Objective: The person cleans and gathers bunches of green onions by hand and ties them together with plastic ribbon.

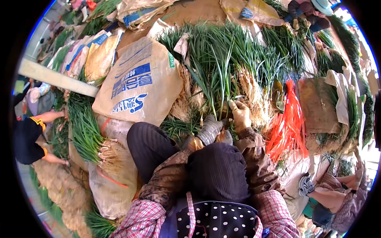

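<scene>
Both my hands wear gloves and meet low in front of my knees, just below the heap of green stalks (222, 47). My left hand (210, 129), in a grey glove, is closed round the lower ends of a few long green stalks (221, 91). Beside it on the right, my right hand (240, 115), in a tan glove, has its fingers bent together near the stalks, with a small shiny thing (238, 97) at the fingertips. What it grips is too small to make out. Pale roots (252, 93) hang from the heap just beyond.
A large printed sack (139, 81) lies at the left, above a tied green bundle with roots (109, 154). Red plastic strips (289, 127) are spread at the right. A pale pole (59, 77) crosses the left side. Other people sit at the left, upper right and lower right.
</scene>
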`<state>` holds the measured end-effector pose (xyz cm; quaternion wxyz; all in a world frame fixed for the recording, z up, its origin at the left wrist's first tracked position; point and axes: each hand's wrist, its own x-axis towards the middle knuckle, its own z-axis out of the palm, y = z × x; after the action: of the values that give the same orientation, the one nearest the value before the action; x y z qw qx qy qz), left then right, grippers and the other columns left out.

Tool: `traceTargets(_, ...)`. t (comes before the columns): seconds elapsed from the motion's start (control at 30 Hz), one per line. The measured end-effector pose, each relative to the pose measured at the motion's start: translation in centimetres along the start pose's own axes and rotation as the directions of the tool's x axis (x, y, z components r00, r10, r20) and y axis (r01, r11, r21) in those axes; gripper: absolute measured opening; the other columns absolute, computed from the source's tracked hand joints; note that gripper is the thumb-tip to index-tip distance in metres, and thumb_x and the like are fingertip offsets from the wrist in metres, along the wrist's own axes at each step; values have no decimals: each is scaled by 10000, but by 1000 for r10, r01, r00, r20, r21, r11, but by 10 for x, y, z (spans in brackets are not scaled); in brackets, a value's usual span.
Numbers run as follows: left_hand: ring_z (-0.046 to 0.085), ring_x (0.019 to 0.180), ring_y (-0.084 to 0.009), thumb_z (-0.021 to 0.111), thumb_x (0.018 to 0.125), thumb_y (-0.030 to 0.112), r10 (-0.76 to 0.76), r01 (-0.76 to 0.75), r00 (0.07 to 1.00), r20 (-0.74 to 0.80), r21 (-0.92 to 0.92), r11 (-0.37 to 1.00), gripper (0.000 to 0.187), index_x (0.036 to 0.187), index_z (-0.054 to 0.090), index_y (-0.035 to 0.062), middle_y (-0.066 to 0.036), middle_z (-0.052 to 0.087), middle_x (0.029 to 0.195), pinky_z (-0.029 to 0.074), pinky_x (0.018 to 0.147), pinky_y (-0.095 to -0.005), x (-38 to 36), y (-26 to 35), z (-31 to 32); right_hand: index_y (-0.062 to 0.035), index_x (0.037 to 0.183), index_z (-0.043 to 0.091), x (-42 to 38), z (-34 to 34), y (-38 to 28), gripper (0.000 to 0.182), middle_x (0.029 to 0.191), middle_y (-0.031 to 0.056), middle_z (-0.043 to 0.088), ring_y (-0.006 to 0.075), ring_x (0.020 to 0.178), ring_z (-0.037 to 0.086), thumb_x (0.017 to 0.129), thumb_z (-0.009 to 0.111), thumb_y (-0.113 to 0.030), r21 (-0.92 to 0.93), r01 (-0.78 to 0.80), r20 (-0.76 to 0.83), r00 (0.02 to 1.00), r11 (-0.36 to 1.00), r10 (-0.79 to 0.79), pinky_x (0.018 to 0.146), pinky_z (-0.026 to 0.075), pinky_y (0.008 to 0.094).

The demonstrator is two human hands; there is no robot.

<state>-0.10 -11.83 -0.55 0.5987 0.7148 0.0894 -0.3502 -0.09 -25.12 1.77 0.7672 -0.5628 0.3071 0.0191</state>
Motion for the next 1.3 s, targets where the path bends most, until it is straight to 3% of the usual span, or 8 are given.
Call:
traceTargets(0.13,583,542,-120,686,843,149,-50,49,999,3,-254,966,151,930,634,36,-26,612,662,475,477,-256,10,-14,4,-36,830,703,15,-28,44,170,777,87,689,195,658,661,858,655,-197,-479,-24,-136,990,878,-48,624,532,321)
traceTargets(0.2,590,545,-110,652,873,125,-25,24,1000,2,-359,933,135,982,618,54,-24,625,688,490,474,-263,-8,7,0,-68,822,722,14,-39,64,180,819,115,703,232,757,682,831,667,-240,-956,-2,-33,994,292,-102,690,542,340)
traceTargets(0.3,577,516,-124,672,862,155,-33,40,999,25,-378,925,169,991,620,58,-31,627,707,483,456,-276,-2,5,-1,-132,960,714,13,-70,88,232,868,152,695,237,865,674,849,641,-323,-949,311,315,929,49,197,743,545,347)
traceTargets(0.4,561,491,-136,699,841,177,-42,40,999,2,-340,940,200,977,617,55,-35,612,686,471,443,-282,3,1,3,-112,1032,627,31,-54,-8,260,594,18,627,111,396,501,938,533,-335,-960,236,136,863,150,-487,375,425,259)
traceTargets(0.5,528,452,-140,736,799,173,-66,71,998,26,-307,949,203,875,597,47,-34,566,615,449,420,-283,-8,10,1,-91,1013,616,85,-38,-87,235,734,92,643,193,647,601,899,594,-296,-984,123,176,735,-126,-655,565,490,333)
traceTargets(0.83,607,611,-115,704,843,215,108,-46,990,86,-537,842,252,1025,645,50,-43,670,770,470,505,-248,-7,14,0,-71,873,698,100,-23,-109,299,775,102,676,159,594,578,891,615,-358,-979,182,203,916,-93,-345,558,469,340)
traceTargets(0.97,610,653,-96,725,823,237,136,-108,987,91,-269,957,330,1071,630,41,-33,670,829,473,498,-215,4,4,5,-59,861,709,60,-50,-15,163,931,134,698,206,811,660,873,622,-197,-724,276,192,961,632,-200,720,539,335)
traceTargets(1.3,566,485,-157,732,807,223,-42,9,994,-104,-301,954,270,854,598,-8,-90,618,646,442,408,-294,-4,1,4,33,836,673,-13,-19,20,197,710,24,643,121,584,601,907,558,-111,-90,-64,-74,996,994,58,538,495,262)
